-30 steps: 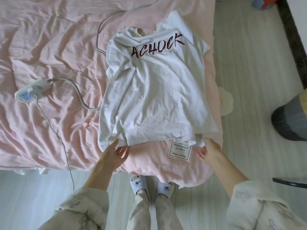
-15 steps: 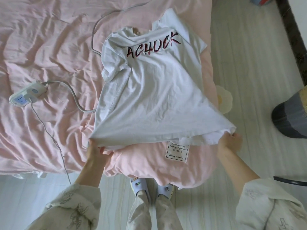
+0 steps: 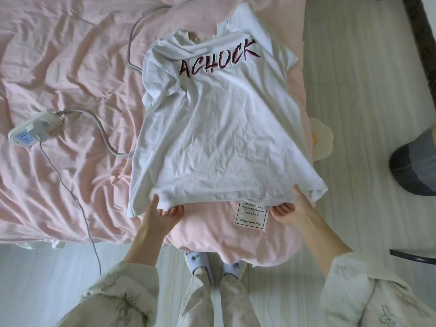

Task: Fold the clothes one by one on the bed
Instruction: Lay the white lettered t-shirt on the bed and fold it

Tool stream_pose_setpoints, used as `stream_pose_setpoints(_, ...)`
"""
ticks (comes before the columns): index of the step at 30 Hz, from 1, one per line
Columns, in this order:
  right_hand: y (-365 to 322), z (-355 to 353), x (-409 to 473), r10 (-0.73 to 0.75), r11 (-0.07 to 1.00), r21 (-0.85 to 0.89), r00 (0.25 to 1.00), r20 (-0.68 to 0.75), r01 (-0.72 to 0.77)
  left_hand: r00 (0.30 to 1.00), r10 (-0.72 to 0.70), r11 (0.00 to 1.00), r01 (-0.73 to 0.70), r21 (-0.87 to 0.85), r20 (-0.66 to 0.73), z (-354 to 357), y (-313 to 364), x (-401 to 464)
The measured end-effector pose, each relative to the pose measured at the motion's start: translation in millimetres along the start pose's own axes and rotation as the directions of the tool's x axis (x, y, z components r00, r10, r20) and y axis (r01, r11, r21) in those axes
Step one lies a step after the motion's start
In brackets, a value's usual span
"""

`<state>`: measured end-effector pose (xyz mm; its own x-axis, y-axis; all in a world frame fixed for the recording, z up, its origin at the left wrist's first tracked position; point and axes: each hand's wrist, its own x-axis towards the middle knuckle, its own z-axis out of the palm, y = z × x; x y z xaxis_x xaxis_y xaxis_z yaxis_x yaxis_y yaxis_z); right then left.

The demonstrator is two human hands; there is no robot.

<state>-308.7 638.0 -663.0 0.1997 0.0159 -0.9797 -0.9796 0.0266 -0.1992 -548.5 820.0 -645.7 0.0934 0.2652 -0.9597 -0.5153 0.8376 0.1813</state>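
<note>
Pink bed (image 3: 59, 67) carries a white shirt (image 3: 219, 128); left hand (image 3: 158, 215) and right hand (image 3: 291, 208) each pinch its hem, likely to draw it flat for folding.

Single head-worn wide-angle view, steeply downward and close over the bed (image 3: 59, 67) edge and floor (image 3: 354, 114).

The person wears a loose, pale cream pyjama-style top with faint grey line-drawn motifs printed on the left sleeve (image 3: 122, 300) and the right sleeve (image 3: 368, 296); both cuffs end above the wrist, leaving the forearms bare. The trousers (image 3: 212, 300) are of matching pale, crinkled fabric. On the feet are light lilac-white clog slippers (image 3: 200, 263) with small charms on the uppers.
</note>
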Motion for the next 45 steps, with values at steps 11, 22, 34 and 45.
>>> stream_pose_setpoints(11, -15.8, 18.0, -11.9, -0.252, 0.966, 0.042, 0.965, -0.066, 0.255, 0.959, 0.279, 0.872, -0.274, 0.405, 0.050, 25.1, -4.1, -13.9)
stream_pose_setpoints(22, 16.9, -21.5, 1.2, -0.394, 0.907, -0.273, 0.875, -0.280, 0.321, 0.944, 0.280, 0.879, -0.181, 0.440, -0.173, -31.1, -9.7, -11.7)
stream_pose_setpoints(34, 2.1, -19.5, 13.1, -0.355, 0.914, -0.254, 0.927, -0.122, 0.317, 0.976, 0.168, 0.913, -0.101, 0.394, -0.140, -26.7, 2.8, -1.1)
stream_pose_setpoints(45, 4.9, -28.7, 1.6, -0.397, 0.917, -0.081, 0.883, -0.250, 0.390, 0.940, 0.290, 0.933, -0.236, 0.273, -0.179, -44.8, 6.1, 9.4)
